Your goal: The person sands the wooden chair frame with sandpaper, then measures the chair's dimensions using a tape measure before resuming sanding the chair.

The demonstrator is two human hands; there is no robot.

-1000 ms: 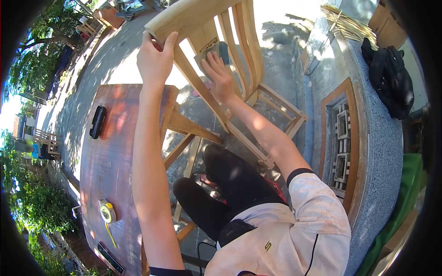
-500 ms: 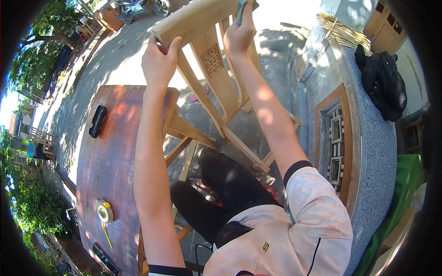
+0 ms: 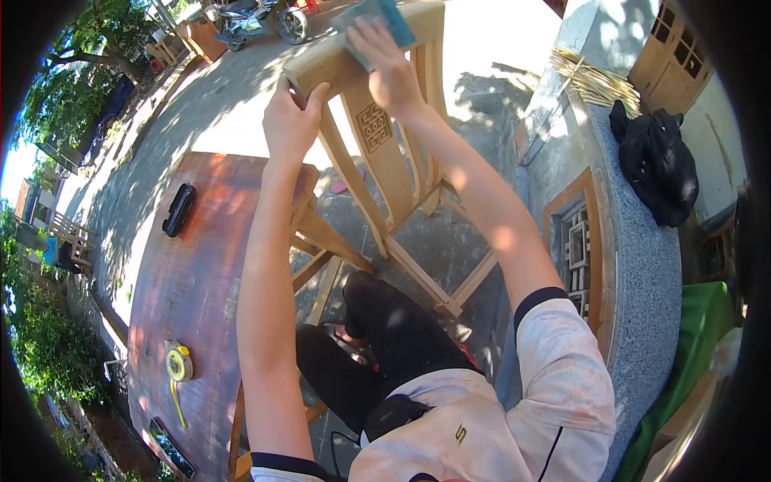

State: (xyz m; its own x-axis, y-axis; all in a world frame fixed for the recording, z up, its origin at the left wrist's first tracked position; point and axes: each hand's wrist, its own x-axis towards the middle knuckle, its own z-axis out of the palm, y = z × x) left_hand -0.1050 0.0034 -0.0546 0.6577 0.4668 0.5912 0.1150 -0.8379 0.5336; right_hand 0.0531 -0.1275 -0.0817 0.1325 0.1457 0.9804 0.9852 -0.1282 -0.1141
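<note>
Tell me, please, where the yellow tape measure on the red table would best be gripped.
Probably across the round yellow case of the tape measure, coming from above: it lies flat on the table, with nothing close beside it, and its blade trails out towards the near end.

Looks like an outdoor woodworking spot right by the street: an unfinished wooden chair (image 3: 377,120) propped on a worn workbench (image 3: 201,265) with a tape measure (image 3: 178,363) on it, sunlit pavement (image 3: 233,96), a parked motorbike (image 3: 257,20), trees (image 3: 72,88), plus a stone wall (image 3: 642,265).
</note>
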